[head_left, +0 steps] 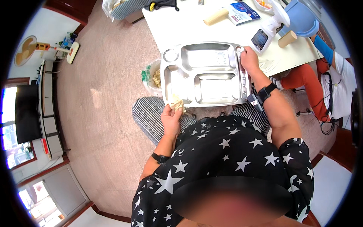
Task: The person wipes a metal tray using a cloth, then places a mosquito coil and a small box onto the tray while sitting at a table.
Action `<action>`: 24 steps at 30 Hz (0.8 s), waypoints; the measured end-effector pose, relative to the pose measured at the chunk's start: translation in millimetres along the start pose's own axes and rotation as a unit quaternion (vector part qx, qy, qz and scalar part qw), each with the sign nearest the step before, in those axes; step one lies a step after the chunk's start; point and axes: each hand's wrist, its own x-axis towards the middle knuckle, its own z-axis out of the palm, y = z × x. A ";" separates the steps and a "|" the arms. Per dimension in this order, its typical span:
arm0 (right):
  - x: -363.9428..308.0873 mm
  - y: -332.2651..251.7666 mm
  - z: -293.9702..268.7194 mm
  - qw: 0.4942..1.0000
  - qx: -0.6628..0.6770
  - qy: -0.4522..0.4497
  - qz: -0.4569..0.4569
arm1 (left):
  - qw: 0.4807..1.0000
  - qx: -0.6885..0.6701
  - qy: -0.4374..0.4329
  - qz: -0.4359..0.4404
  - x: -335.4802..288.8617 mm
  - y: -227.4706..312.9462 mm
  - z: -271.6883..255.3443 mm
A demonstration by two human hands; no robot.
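Observation:
A shiny metal compartment tray (191, 75) is held over my lap, its far part overlapping the edge of the white table (159, 22). My right hand (250, 60) grips the tray's right rim near the far corner. At the near left corner, my left hand (171, 119) pinches a crumpled cream tissue or thin cloth (176, 103) against the tray; I cannot tell which material it is. Small whitish spots or droplets show in the far large compartment. A white spray bottle (266, 34) stands on the table beyond my right hand.
Left of the tray stands a clear bin (153, 90) holding crumpled tan paper. On the table are two pale cylinders, (216, 17) one lying down, a blue-and-white packet (244, 13) and a blue tub (298, 20). Another person (314, 85) sits at the right.

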 end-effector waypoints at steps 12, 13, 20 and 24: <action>-9.2 -57.2 -1.8 0.948 -0.169 0.110 -0.247 | 0.999 -0.020 -0.027 0.020 10.9 -3.7 -4.6; -0.8 -65.5 -3.1 0.951 -0.144 0.092 -0.256 | 0.999 -0.025 -0.035 0.023 11.4 -4.2 -4.9; 125.1 -116.4 21.1 0.985 0.011 0.048 -0.168 | 0.985 -0.152 -0.058 -0.061 8.0 0.0 -19.3; 195.9 -117.5 40.0 0.991 0.044 0.069 -0.102 | 0.981 -0.151 -0.068 -0.100 13.5 4.9 -19.5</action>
